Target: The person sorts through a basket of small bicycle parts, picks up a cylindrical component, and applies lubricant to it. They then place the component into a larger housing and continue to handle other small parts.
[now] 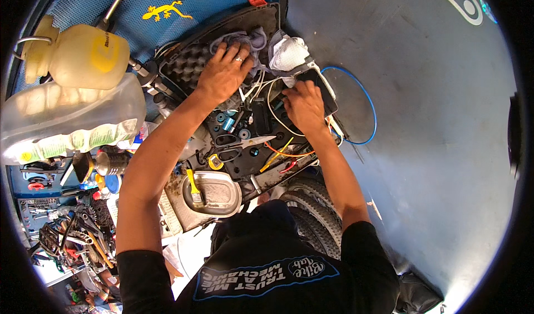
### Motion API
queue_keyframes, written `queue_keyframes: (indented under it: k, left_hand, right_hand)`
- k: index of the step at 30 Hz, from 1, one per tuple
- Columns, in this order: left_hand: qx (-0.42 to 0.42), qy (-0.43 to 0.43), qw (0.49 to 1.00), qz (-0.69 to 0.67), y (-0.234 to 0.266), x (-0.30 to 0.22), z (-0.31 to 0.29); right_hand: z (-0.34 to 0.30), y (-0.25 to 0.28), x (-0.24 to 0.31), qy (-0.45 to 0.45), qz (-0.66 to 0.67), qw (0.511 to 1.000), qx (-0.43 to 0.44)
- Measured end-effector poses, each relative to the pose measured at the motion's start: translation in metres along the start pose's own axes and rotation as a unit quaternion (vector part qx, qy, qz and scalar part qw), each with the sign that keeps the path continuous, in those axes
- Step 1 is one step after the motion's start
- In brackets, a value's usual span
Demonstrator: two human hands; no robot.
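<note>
My left hand (225, 72) lies over a crumpled grey rag (257, 40) in a dark case lined with egg-crate foam (186, 66). Its fingers are spread and slightly bent, with a ring on one. My right hand (305, 107) is closed, fingers curled at the near edge of a black tray with a pale rim (329, 96); what they hold, if anything, is hidden. White cables (271, 100) run between the two hands. Scissors (245, 143) lie nearer me on a black foam board, beside small blue cylindrical parts (228, 124).
A white-and-grey cloth (289, 52) sits beyond my right hand. A blue cable (374, 111) loops to the right. Near me are a yellow brush (193, 186) in a metal dish (225, 194), a tape measure (215, 161) and bicycle tyres (314, 211). Plastic bottles (89, 55) crowd the left.
</note>
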State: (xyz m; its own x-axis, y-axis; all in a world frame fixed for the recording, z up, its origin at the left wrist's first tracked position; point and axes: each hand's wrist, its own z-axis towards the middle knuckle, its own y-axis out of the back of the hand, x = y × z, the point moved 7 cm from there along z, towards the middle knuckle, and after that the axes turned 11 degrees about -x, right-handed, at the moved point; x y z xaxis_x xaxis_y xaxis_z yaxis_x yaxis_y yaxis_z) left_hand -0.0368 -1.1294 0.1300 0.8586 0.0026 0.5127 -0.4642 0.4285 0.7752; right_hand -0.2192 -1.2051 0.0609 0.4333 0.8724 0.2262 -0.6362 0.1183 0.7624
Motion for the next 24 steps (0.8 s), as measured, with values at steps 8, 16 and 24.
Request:
queue_keyframes:
  k: [8, 16, 24]
  left_hand:
    - [0.083, -0.039, 0.995, -0.04, -0.018, -0.031, -0.028]
    - [0.043, -0.01, 0.993, -0.111, -0.011, -0.007, -0.021]
    - [0.019, 0.026, 0.993, -0.115, -0.004, 0.024, -0.012]
  right_hand:
    - [0.033, -0.044, 0.028, 0.112, -0.045, 0.993, 0.018]
    - [0.072, -0.027, 0.002, 0.02, -0.015, 0.998, -0.065]
    - [0.089, -0.006, -0.025, -0.047, 0.013, 0.996, -0.079]
